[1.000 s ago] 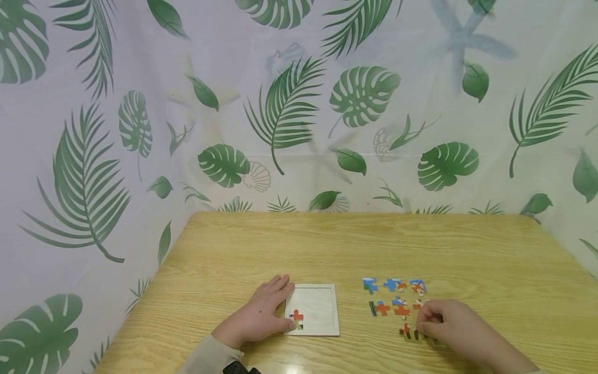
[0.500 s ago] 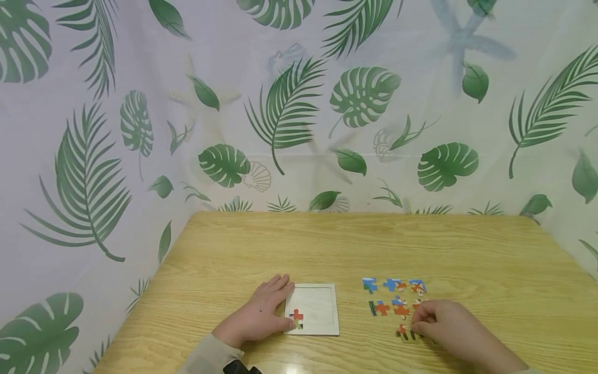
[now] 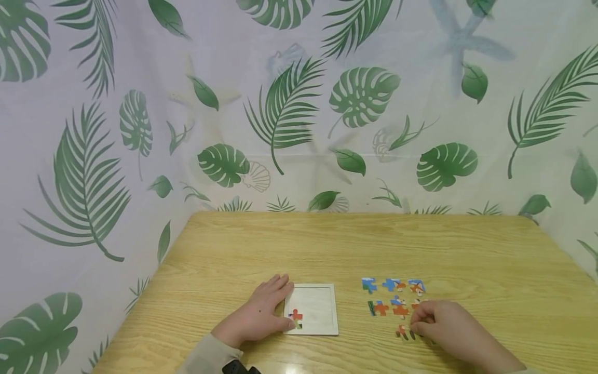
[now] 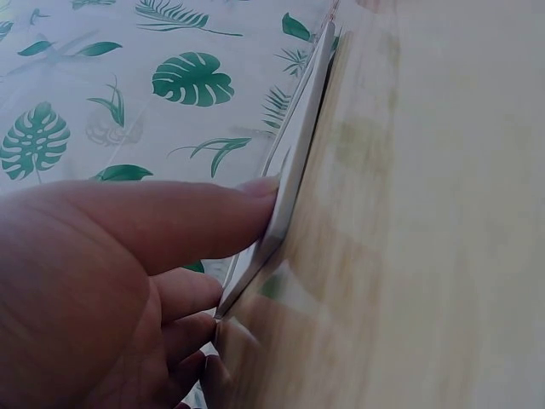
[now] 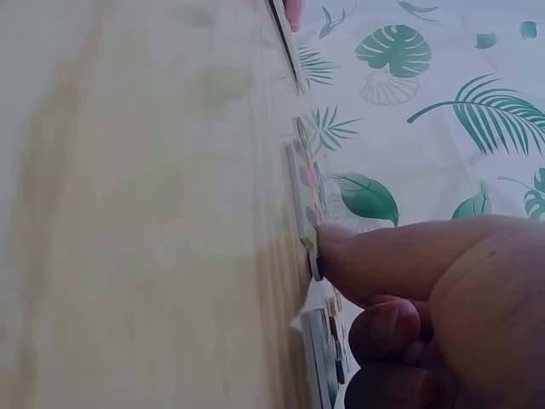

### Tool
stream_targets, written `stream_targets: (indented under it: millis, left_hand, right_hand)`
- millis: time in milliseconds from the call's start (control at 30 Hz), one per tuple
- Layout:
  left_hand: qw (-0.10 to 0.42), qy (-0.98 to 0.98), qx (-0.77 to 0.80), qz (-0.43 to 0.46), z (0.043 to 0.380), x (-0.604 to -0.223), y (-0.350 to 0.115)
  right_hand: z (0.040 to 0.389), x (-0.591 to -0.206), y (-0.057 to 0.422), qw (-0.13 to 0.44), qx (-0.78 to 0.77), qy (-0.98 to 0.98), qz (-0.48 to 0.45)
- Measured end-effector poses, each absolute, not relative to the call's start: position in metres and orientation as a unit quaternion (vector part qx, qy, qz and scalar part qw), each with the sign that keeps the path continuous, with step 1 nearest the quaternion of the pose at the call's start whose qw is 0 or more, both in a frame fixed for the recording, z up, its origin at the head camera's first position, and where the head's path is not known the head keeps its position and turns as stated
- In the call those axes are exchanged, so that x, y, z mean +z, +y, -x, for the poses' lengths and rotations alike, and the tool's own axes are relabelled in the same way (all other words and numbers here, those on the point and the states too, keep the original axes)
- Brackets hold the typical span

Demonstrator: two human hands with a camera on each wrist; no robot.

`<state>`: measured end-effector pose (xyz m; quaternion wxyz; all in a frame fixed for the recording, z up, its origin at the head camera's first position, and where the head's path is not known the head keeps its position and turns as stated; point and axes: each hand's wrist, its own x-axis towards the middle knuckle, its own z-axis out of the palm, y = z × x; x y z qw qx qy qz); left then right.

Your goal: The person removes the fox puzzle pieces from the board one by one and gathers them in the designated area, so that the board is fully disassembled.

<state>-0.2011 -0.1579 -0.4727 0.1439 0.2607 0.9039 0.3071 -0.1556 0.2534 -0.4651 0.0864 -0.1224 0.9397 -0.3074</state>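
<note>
My left hand (image 3: 263,314) lies along the left side of a white square puzzle tray (image 3: 320,309), its thumb on the lower left corner. In the left wrist view the thumb (image 4: 196,221) rests on the tray's rim (image 4: 298,162). A red and green puzzle piece (image 3: 296,318) sits in the tray's lower left corner. My right hand (image 3: 446,327), fingers bent, pinches a puzzle piece (image 5: 304,196) at the near row of loose pieces; the fingers partly hide it. Left of those fingertips shows a red and black patterned part (image 3: 403,331) of that row.
Several loose pieces lie in rows right of the tray, among them a blue one (image 3: 369,284) and a red one (image 3: 380,308). They rest on a wood-grain table (image 3: 327,244). A leaf-patterned cloth (image 3: 299,130) hangs behind it.
My right hand has shifted slightly left, and the near-row piece at its fingertips has slid left with it. The left hand and the tray stay in place.
</note>
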Motion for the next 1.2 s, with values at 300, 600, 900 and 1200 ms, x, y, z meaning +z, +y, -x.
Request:
stream_targets:
  millis: [300, 600, 900, 1200]
  left_hand:
    - [0.139, 0.907, 0.298, -0.263, 0.202, -0.473, -0.158]
    - [0.140, 0.906, 0.297, -0.267, 0.203, -0.475, -0.159]
    - [0.142, 0.905, 0.302, -0.265, 0.202, -0.475, -0.160]
    - [0.139, 0.907, 0.296, -0.265, 0.200, -0.473, -0.157]
  right_hand:
    - [0.154, -0.465, 0.251, 0.065, -0.287, 0.947, 0.129]
    - [0.152, -0.464, 0.249, 0.055, -0.281, 0.950, 0.120]
    - [0.152, -0.458, 0.248, 0.075, -0.324, 0.938, 0.093]
    - [0.155, -0.454, 0.245, 0.081, -0.340, 0.932, 0.096]
